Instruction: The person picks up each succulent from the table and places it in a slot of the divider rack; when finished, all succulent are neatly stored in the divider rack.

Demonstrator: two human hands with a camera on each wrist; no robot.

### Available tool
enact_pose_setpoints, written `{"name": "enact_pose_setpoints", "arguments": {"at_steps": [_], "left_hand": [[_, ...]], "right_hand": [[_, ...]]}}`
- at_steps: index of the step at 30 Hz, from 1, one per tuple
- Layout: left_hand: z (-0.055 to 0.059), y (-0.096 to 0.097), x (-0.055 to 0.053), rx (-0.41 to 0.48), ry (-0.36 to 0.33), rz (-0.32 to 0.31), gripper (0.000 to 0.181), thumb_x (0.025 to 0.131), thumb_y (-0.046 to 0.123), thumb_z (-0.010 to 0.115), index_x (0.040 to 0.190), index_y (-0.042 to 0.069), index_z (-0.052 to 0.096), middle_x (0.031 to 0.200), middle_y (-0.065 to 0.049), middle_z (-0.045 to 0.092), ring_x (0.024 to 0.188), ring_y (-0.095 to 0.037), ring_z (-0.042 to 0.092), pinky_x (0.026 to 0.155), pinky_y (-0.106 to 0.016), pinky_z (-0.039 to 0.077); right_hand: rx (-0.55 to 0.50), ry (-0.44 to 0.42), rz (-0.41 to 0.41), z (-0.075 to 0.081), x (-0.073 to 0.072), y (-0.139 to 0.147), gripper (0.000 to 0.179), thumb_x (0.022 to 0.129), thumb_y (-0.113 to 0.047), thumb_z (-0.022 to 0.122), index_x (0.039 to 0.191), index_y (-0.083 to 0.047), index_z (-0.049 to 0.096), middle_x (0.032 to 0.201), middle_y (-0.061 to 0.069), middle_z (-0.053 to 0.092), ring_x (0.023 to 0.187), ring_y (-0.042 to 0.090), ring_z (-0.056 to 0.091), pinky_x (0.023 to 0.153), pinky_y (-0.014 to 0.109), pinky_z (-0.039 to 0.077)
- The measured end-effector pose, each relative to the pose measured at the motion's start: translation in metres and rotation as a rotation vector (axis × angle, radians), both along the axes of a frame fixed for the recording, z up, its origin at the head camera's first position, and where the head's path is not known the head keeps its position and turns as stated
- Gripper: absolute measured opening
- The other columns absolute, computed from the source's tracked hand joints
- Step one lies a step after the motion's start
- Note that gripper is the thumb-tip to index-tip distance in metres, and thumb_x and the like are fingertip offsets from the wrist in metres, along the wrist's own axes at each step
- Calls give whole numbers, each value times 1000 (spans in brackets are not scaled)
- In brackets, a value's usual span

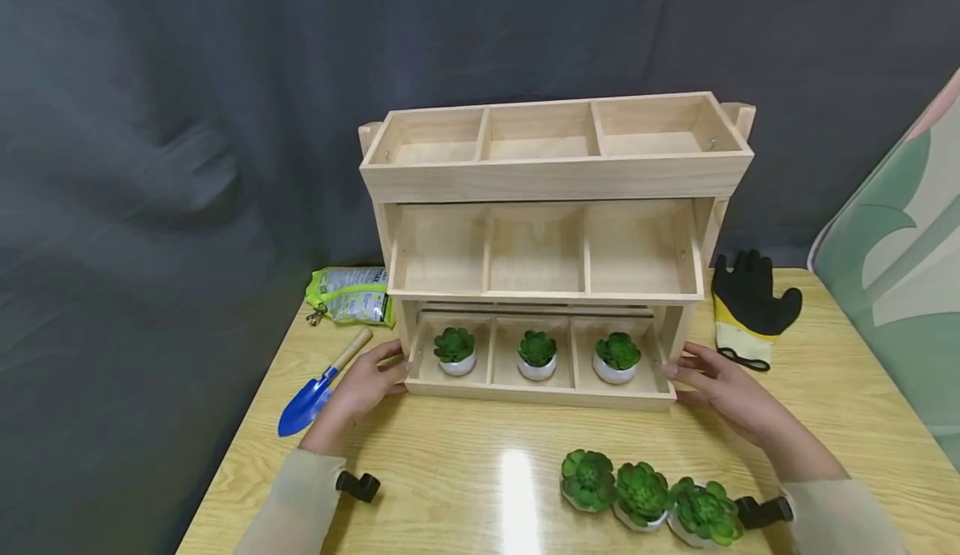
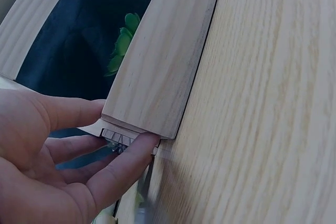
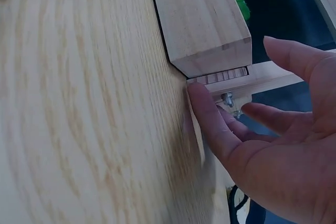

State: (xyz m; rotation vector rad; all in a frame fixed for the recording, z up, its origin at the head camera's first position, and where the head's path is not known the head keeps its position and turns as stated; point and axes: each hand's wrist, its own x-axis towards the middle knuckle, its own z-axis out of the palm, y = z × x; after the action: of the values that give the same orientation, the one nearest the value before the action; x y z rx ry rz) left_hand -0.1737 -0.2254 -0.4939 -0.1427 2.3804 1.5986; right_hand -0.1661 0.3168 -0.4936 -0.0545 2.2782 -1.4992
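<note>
Three-tier pale wooden planter shelf [image 1: 555,182] stands on the light wood-grain table [image 1: 450,455], close to the back edge, roughly midway between left and right edges. Each tier has three compartments; bottom tray [image 1: 540,398] carries three green rosette succulents in round white pots [image 1: 537,351], one per compartment, all upright. Left hand [image 1: 367,380] grasps the left end of that tray: thumb at the upper corner, a finger at the lower edge by the tabletop. Right hand [image 1: 720,388] has the right end the same way, digits bent loosely round it, lowest one at the bottom corner; can't tell how hard either grips. Metal bolt [image 3: 227,98] shows just above the right fingers. Second row of green rosette succulents in white pots [image 1: 642,492], also three, sits in front of the shelf, right of centre, pots close together, last one beside the right wrist's black camera mount [image 1: 763,512]. Blue metal trowel with wooden handle [image 1: 303,407] lies along the left edge, beside the left hand. Lime-green printed bag [image 1: 363,297] at the back left corner, partly behind the shelf. Black, yellow and white work glove [image 1: 752,297] near the back right corner, palm area flat on the table
</note>
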Motion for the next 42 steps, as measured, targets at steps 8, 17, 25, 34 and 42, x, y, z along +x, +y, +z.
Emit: {"name": "enact_pose_setpoints", "arguments": {"at_steps": [8, 17, 25, 34, 42], "left_hand": [[-2, 0, 0, -1, -1, 18, 59, 109, 13, 61, 164, 6, 42, 167, -25, 42, 144, -48, 57, 101, -47, 64], [-1, 1, 2, -5, 8, 2, 59, 110, 15, 60, 165, 7, 40, 168, -26, 41, 145, -49, 56, 103, -48, 63], [1, 1, 2, 3, 13, -1, 60, 110, 14, 60, 165, 5, 40, 167, -27, 41, 143, -49, 56, 102, -49, 64], [-2, -1, 2, 8, 11, 7, 60, 109, 14, 61, 164, 5, 40, 167, -26, 42, 143, -49, 57, 101, -48, 64], [-2, -1, 1, 1, 11, 4, 60, 109, 16, 62, 165, 7, 40, 168, -25, 42, 143, -48, 58, 101, -48, 64]], "right_hand": [[98, 88, 3, 14, 24, 12, 75, 114, -38, 51, 167, 5, 21, 159, 38, 42, 117, 10, 74, 94, 29, 65], [1, 235, 78, 18, 65, 24, 54, 115, -17, 49, 162, 5, 32, 145, -21, 60, 115, -7, 70, 89, 28, 67], [-84, 226, 201, 9, 90, 33, 56, 112, -3, 51, 165, -2, 32, 148, -33, 54, 124, -9, 65, 89, 26, 66], [-379, -103, 410, -12, 97, 54, 67, 111, 4, 45, 171, -12, 19, 158, -34, 46, 137, -9, 57, 107, 24, 59], [-293, -265, 457, -22, 105, 63, 74, 108, -2, 57, 170, -8, 17, 150, -40, 48, 128, -12, 54, 99, 17, 54]]}}
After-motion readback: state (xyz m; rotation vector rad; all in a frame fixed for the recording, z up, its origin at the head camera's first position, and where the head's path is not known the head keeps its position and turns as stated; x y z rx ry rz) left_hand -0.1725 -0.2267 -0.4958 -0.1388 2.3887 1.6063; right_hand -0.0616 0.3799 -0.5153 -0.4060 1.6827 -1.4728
